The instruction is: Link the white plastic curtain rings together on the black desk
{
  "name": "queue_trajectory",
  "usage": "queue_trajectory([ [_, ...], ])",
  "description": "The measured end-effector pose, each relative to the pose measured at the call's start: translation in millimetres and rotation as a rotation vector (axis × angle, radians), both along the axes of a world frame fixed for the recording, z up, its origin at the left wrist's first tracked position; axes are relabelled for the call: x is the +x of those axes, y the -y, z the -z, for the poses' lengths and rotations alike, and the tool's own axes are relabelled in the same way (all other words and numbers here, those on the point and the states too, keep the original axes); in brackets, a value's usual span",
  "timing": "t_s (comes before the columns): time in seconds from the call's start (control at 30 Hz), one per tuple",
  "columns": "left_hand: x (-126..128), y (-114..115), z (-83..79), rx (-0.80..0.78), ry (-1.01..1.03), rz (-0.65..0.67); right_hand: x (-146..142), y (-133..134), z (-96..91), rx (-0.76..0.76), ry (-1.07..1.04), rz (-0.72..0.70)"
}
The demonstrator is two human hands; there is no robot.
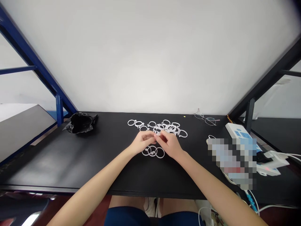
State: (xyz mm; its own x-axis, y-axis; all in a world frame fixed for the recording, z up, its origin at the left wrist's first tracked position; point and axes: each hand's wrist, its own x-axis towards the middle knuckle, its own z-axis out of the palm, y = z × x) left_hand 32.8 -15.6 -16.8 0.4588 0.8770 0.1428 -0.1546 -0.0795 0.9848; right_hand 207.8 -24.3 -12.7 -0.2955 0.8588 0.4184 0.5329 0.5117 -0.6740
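Note:
My left hand [140, 142] and my right hand [169, 142] meet over the middle of the black table, fingertips pinched together. What they hold, if anything, is hidden by the fingers. Just below them, on the near side, several white curtain rings [160, 153] overlap in a short row. I cannot tell whether these touch the fingers. Right behind my hands lies a loose pile of white curtain rings [175, 128], each a thin hoop with a small eyelet. A few more rings [131, 122] are spread to the left of that pile.
A crumpled black plastic bag [81, 123] stands open at the back left. Eyeglasses [210, 121] lie at the back right near the wall. On the right are a blurred-out flat object [231, 161], a white power strip [232, 128] and cables. Blue metal bars [42, 67] flank the left side.

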Motion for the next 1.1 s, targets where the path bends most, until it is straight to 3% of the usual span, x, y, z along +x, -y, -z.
queue_trajectory([
  [0.13,0.7,0.5,2.0,0.105,-0.07,0.035,2.8,-2.2,0.6,0.037,0.066,-0.021],
  [0.33,-2.3,-2.2,-0.4,0.32,-0.26,-0.197,3.9,-4.7,4.4,0.045,0.032,-0.042],
  [0.5,-2.1,2.2,-2.6,0.309,-0.299,-0.111,-0.6,0.1,3.0,0.054,-0.054,-0.122],
  [0.77,-2.8,11.2,0.2,0.785,-0.595,-0.209,-6.0,6.1,6.0,0.125,-0.082,-0.158],
  [1.1,-1.2,8.8,1.4,0.941,-0.596,-0.296,-7.9,11.0,4.4,0.143,-0.064,-0.205],
])
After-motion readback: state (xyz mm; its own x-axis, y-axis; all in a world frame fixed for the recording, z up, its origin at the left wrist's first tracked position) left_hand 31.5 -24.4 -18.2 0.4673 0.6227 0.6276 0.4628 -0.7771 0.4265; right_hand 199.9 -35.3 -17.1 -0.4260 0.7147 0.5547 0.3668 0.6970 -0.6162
